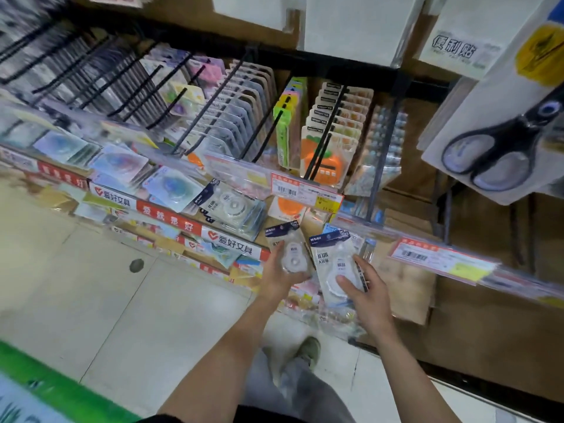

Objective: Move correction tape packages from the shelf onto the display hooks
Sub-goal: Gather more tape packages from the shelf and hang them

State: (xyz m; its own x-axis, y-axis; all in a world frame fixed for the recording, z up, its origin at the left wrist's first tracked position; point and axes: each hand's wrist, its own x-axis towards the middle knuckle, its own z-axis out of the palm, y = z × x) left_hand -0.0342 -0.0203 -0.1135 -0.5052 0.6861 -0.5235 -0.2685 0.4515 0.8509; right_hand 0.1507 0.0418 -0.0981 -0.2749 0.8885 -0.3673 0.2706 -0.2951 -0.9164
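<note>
Head view: you gripped one correction tape package point(289, 251) in your left hand point(276, 277) and another package point(335, 264) in your right hand point(366, 288), just below the stack point(227, 206) on the shelf edge point(171, 215), above pale floor tiles point(91, 285). A hanging card point(454, 50) read "便利贴".

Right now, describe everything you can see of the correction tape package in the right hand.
The correction tape package is a flat blister card: a dark blue header strip on top, a pale card with dark printed characters, and a clear plastic bubble over a white, rounded dispenser. It looks intact and faces the camera, tilted slightly left. The right hand holds it from below, thumb pressed on the bubble, fingers behind its right edge. It sits in front of the shelf edge, close beside the package in the left hand.
</note>
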